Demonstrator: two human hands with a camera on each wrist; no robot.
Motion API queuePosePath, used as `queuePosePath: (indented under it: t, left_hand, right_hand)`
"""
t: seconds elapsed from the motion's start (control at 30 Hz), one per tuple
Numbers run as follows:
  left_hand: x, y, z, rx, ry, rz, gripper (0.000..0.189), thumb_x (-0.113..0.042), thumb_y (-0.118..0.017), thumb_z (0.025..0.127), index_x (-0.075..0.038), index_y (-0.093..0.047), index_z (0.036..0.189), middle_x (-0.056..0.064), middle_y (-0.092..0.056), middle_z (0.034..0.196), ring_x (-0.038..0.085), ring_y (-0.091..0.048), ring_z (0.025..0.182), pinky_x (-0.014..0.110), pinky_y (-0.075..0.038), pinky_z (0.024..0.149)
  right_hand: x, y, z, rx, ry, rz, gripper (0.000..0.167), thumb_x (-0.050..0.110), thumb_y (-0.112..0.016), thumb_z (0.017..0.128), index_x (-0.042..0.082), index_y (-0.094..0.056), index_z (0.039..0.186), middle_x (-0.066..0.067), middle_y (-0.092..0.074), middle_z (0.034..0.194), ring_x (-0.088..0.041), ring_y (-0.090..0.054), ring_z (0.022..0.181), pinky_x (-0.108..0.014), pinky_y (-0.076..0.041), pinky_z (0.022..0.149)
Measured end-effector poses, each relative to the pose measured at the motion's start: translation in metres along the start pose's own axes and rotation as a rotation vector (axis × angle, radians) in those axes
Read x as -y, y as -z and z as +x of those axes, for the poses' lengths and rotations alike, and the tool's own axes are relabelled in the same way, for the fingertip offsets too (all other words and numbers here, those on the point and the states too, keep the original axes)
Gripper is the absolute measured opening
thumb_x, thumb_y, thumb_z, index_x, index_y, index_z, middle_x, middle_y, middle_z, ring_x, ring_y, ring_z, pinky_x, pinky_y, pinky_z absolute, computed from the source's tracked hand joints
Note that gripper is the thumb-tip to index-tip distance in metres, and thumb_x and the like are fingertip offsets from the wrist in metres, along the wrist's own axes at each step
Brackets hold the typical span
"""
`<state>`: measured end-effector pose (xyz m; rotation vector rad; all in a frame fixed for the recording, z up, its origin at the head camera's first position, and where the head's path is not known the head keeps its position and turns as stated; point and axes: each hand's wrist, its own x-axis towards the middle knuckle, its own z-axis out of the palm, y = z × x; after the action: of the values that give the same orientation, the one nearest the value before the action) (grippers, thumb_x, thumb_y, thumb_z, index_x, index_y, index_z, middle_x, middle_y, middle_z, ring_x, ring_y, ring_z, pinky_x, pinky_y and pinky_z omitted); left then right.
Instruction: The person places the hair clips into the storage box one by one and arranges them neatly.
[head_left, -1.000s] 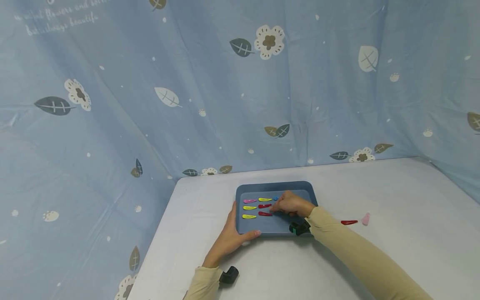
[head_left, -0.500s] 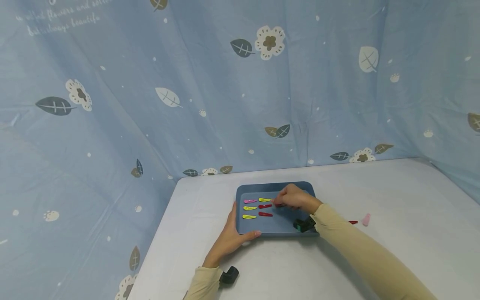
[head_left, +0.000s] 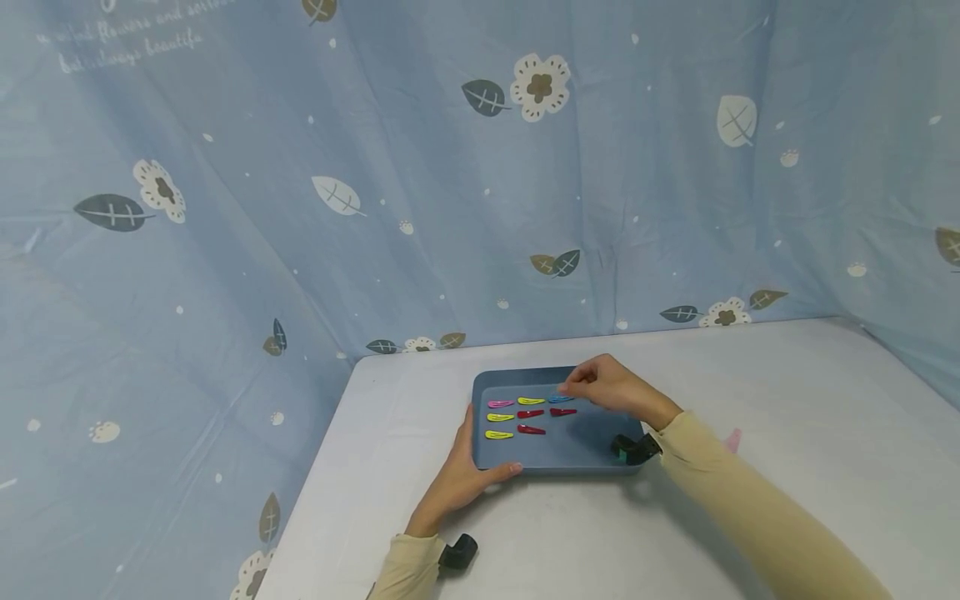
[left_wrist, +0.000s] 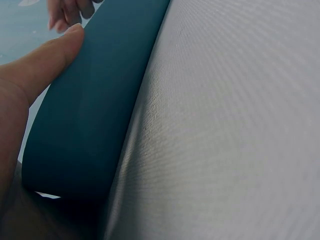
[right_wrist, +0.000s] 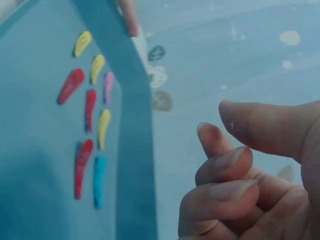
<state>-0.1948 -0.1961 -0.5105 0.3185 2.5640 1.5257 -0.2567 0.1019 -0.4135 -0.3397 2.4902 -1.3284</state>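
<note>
In the head view a blue-grey tray [head_left: 570, 462] bears several snap hair clips in rows. Its left column has a pink clip [head_left: 501, 404] above two yellow ones; beside it, a yellow clip [head_left: 532, 401] lies above two red ones. The third column has a blue clip [head_left: 560, 399] over a red clip [head_left: 562, 412]. My left hand [head_left: 459, 477] holds the near left corner of the tray, thumb [left_wrist: 55, 57] over the front rim. Above the blue clip, my right hand [head_left: 611, 387] hovers with loosely bent fingers; its thumb and fingertips are apart, holding nothing, in the right wrist view.
A pale pink clip [head_left: 732, 439] lies on the white tabletop [head_left: 810, 400] right of the tray, partly behind the right sleeve [head_left: 742, 492]. A patterned blue curtain [head_left: 420, 250] stands behind and left of the table. Each wrist carries a black camera.
My right hand has let go of a red clip below the blue one and moved up and right. The sleeve now hides the red clip on the table. My left hand stays put.
</note>
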Motion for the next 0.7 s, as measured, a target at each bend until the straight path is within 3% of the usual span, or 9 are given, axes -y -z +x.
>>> queuePosePath:
  t: [0.07, 0.37, 0.7]
  left_hand:
    - [0.000, 0.000, 0.000, -0.001, 0.001, 0.002, 0.129, -0.049, -0.087, 0.080, -0.022, 0.004, 0.168, 0.008, -0.008, 0.176, 0.033, -0.017, 0.161, 0.066, -0.021, 0.125]
    - [0.000, 0.000, -0.001, -0.007, 0.014, -0.002, 0.130, -0.048, -0.087, 0.079, -0.018, 0.002, 0.168, 0.009, -0.007, 0.176, 0.034, -0.017, 0.161, 0.068, -0.021, 0.125]
    - [-0.001, 0.000, -0.002, -0.003, 0.012, -0.002, 0.129, -0.048, -0.087, 0.079, -0.021, 0.003, 0.168, 0.007, -0.007, 0.176, 0.033, -0.016, 0.161, 0.067, -0.020, 0.125]
  right_hand:
    - [0.001, 0.005, -0.006, -0.011, 0.029, -0.010, 0.032, 0.032, -0.069, 0.100, 0.003, -0.077, 0.108, -0.013, -0.075, 0.106, -0.026, -0.061, 0.093, -0.031, -0.048, 0.075]
    - [0.000, 0.026, -0.030, -0.058, 0.066, -0.035, 0.028, 0.033, -0.068, 0.101, 0.007, -0.076, 0.106, -0.007, -0.073, 0.097, -0.021, -0.057, 0.083, -0.032, -0.047, 0.071]
    - [-0.012, 0.048, -0.057, -0.159, 0.079, -0.098, 0.032, 0.035, -0.066, 0.102, 0.007, -0.075, 0.112, -0.009, -0.073, 0.103, -0.022, -0.063, 0.090, -0.033, -0.050, 0.077]
